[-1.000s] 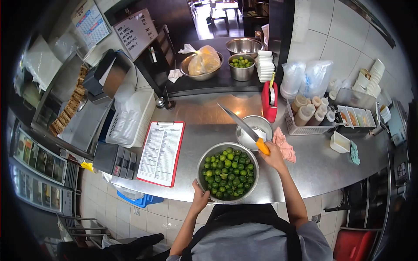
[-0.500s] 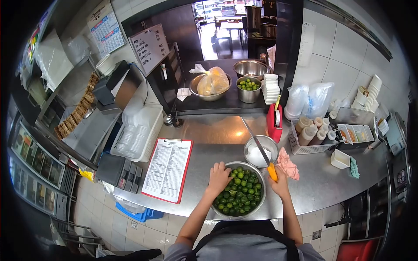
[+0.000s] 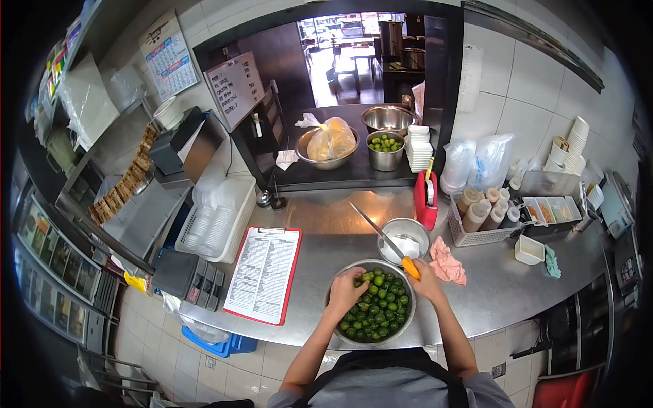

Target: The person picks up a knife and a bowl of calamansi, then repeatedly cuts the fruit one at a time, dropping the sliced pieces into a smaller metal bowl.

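A steel bowl (image 3: 412,319) full of small green limes (image 3: 378,314) stands at the front edge of the counter, right before me. My left hand (image 3: 345,292) is in at the bowl's left side, its fingers and thumb curled round a lime that they partly hide. In my right hand (image 3: 427,283), just right of the bowl, is a knife (image 3: 374,226), gripped by its yellow handle. Its blade points up and to the left, over a smaller steel bowl (image 3: 423,234) with something white inside. A pink cloth (image 3: 447,262) lies beside my right hand.
A red clipboard (image 3: 264,275) with a printed sheet lies to the left. Behind it stands a basket of plastic containers (image 3: 216,224). A red tape dispenser (image 3: 426,200) and a basket of sauce bottles (image 3: 479,234) stand at the right. On the ledge, a pot (image 3: 386,158) holds more limes.
My left hand has moved slightly in over the limes, its fingers closing. My right hand and the knife have shifted left, the blade tilting further left. The camera view has shifted slightly.
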### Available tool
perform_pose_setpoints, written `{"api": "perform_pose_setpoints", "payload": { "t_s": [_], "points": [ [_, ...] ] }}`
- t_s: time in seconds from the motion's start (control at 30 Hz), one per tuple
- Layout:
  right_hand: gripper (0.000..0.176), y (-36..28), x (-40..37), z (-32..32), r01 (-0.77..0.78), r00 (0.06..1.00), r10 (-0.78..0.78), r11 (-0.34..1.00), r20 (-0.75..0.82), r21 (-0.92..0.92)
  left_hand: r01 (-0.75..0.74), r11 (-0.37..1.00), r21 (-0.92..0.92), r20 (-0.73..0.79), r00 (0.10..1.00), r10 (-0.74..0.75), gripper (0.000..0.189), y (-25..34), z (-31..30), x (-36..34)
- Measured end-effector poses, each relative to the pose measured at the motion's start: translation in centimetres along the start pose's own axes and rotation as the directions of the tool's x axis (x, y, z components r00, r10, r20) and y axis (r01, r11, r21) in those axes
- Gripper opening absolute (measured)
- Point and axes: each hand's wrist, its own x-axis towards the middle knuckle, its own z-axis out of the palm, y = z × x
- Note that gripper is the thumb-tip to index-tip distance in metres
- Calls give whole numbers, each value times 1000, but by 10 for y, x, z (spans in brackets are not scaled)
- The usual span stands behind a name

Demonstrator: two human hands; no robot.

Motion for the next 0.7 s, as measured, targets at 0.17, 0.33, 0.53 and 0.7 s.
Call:
{"api": "perform_pose_setpoints", "payload": {
  "t_s": [0.17,0.33,0.53,0.7],
  "points": [
    [26,-22,10,1,60,997,-53,989,-53,138,287,606,-742,208,958,-198,22,5,-11,-23],
    [26,-47,5,-18,90,970,-61,990,-234,112,366,298,-882,276,912,-304,30,8,-23,-36],
    [33,-47,-13,-32,-158,986,162,985,-51,70,429,56,-902,386,857,-341,33,8,-4,-39],
    [47,-108,-38,-40,-122,984,131,989,117,-85,472,8,-882,433,816,-384,31,12,8,-40]
  ]
}}
